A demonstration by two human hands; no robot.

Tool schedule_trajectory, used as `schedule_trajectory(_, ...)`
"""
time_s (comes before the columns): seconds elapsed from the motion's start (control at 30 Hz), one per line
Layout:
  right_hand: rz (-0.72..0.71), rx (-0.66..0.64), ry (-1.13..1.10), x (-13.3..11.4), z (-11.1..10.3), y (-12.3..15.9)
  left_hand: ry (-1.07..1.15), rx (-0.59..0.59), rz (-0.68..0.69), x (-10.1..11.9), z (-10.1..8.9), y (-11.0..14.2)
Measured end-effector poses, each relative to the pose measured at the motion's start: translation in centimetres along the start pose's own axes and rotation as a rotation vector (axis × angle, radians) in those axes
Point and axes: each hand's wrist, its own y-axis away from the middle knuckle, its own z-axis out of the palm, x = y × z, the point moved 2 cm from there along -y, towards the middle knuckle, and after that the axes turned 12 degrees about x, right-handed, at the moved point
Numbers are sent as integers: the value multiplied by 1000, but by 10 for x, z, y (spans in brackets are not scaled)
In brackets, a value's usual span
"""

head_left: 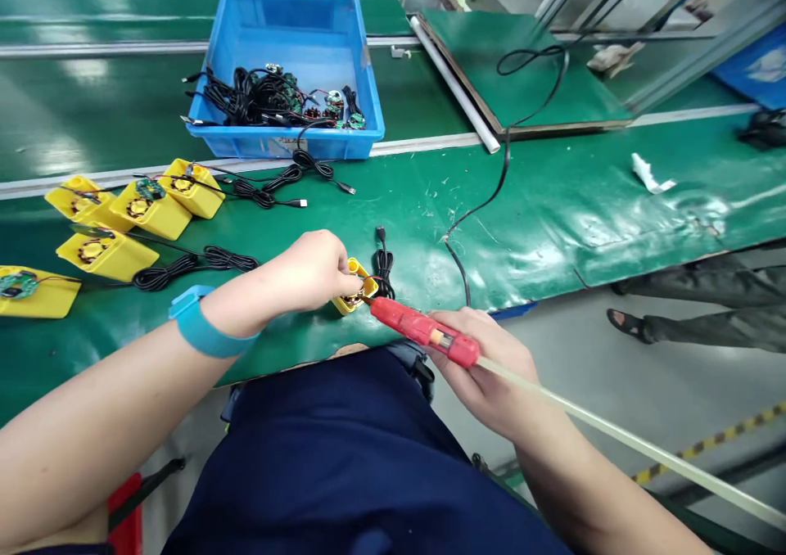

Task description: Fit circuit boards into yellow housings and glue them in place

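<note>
Hands: left hand (316,270) at open yellow case (345,305), grip unclear; right hand (499,354) clamped round red glue gun (405,322).

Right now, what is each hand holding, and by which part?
The right hand holds the glue gun by its rear half. The left hand is at the nearest yellow case; whether it pinches that or something inside can't be told.

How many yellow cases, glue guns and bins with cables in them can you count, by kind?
Yellow cases: 6 (5 on the left of the bench, 1 at the left hand)
Glue gun: 1 (in the right hand)
Bin with cables: 1
Total: 8
</note>
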Motion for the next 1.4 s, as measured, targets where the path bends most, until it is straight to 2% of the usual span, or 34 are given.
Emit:
schedule_trajectory(0.27,-190,-12,171,-6,10,-10,28,-34,-24,5,-4,1)
schedule_trajectory(0.5,-270,-44,244,-15,10,-15,-8,22,-26,4,0,0)
schedule_trajectory(0.67,-288,-58,291,-21,8,-17,20,48,-5,-2,4,-1)
schedule_trajectory(1.03,-332,-56,404,-23,13,-17,17,25,16,-2,2,1)
schedule_trajectory(1.4,-335,-40,383,-27,13,-18,42,21,-10,-2,3,2)
